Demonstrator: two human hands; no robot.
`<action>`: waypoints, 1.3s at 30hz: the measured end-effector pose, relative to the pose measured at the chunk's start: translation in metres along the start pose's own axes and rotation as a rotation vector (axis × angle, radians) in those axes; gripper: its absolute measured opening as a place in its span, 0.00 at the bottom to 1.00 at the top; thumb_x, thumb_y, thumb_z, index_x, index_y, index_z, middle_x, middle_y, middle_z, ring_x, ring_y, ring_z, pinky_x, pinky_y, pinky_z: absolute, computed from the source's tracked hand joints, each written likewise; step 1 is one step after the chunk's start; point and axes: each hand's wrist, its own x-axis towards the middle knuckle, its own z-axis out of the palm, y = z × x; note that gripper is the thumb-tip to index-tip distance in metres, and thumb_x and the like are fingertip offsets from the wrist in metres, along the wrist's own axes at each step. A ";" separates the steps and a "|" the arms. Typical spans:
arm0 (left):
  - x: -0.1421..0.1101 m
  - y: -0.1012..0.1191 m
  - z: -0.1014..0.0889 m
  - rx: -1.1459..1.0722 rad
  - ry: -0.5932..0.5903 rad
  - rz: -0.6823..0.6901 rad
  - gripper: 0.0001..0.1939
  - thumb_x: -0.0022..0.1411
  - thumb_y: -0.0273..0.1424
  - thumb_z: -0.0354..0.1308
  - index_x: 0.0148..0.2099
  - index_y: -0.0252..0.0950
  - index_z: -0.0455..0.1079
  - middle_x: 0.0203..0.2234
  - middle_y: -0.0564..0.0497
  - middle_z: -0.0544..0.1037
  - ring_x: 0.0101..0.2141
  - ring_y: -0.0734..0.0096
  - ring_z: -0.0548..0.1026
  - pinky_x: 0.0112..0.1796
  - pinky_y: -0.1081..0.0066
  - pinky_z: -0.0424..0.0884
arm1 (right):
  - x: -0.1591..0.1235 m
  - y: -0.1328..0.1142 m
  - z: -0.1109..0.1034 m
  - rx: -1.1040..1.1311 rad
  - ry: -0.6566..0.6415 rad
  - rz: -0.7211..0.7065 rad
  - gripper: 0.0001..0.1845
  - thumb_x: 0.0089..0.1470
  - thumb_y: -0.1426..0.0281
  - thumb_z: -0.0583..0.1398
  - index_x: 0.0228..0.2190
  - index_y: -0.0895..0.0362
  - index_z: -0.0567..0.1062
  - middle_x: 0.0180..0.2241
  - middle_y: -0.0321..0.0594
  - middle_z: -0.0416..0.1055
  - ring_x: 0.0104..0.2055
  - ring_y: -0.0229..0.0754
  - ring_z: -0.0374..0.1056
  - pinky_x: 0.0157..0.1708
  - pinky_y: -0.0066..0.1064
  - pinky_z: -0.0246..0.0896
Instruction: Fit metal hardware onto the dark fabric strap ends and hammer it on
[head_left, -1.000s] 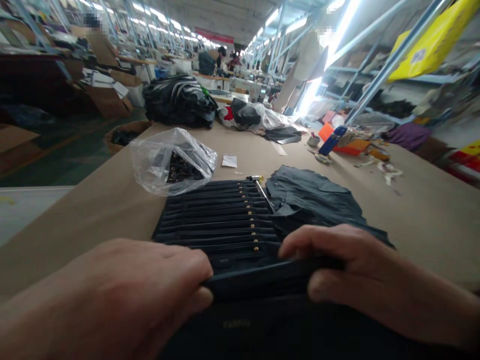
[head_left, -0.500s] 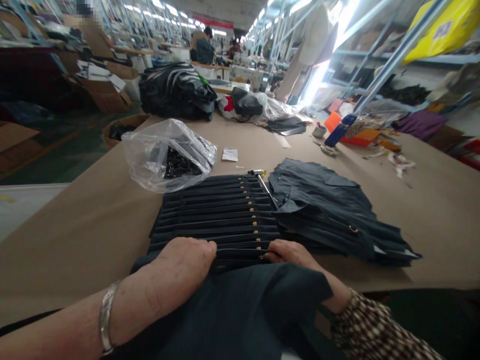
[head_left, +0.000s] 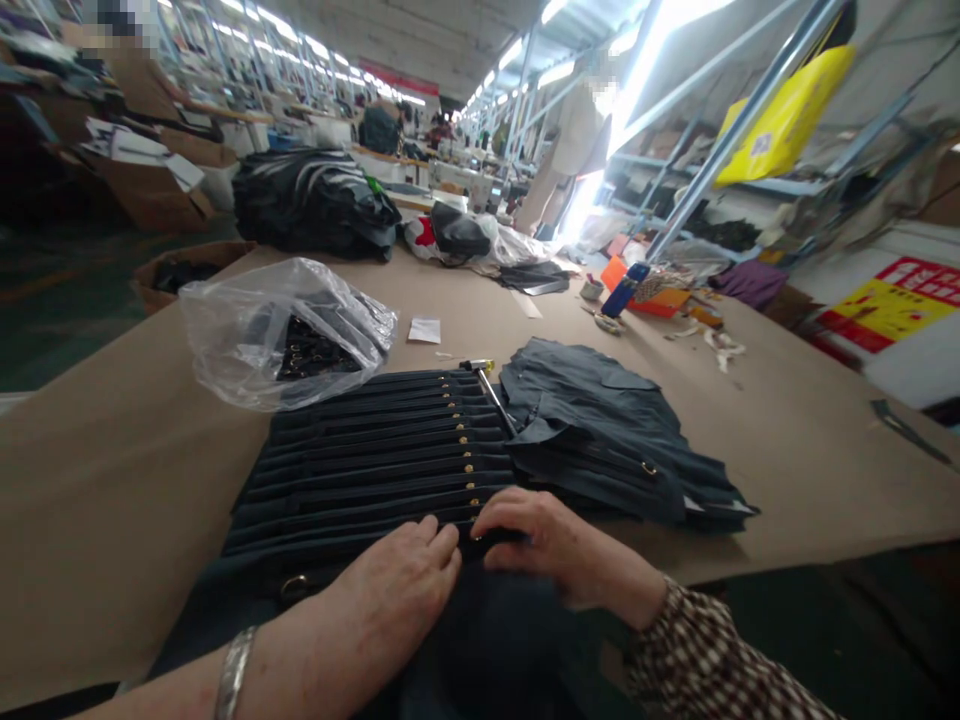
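Dark garment pieces (head_left: 352,475) lie overlapped in a row of folded edges, with several small gold fittings down the right side. My left hand (head_left: 409,580), a silver bangle on its wrist, rests palm down on the nearest piece, its fingers lying on the cloth. Close to its right, my right hand (head_left: 540,540) touches the same front edge beside the lowest gold fitting. Its thumb and index finger are slightly apart, with dark cloth showing between them. A gold ring (head_left: 294,588) sits on the near cloth left of my left forearm.
Right of the row is a pile of dark cloth (head_left: 600,420); a small hammer (head_left: 491,395) lies between. A clear plastic bag (head_left: 225,345) holds dark pieces with metal fittings. Farther back are a white paper (head_left: 425,330), an orange box (head_left: 664,302) and a black fabric heap (head_left: 311,205).
The dark piece held up between both hands has come down onto the front of the row. My hands have moved closer together, and the view has swung right.
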 end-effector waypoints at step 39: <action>-0.017 -0.037 -0.076 -0.582 0.789 -0.406 0.11 0.63 0.34 0.51 0.43 0.36 0.72 0.37 0.51 0.77 0.39 0.70 0.75 0.43 0.70 0.71 | -0.038 -0.020 -0.134 -0.434 0.506 0.151 0.12 0.58 0.65 0.54 0.38 0.55 0.75 0.29 0.37 0.75 0.28 0.39 0.70 0.26 0.25 0.61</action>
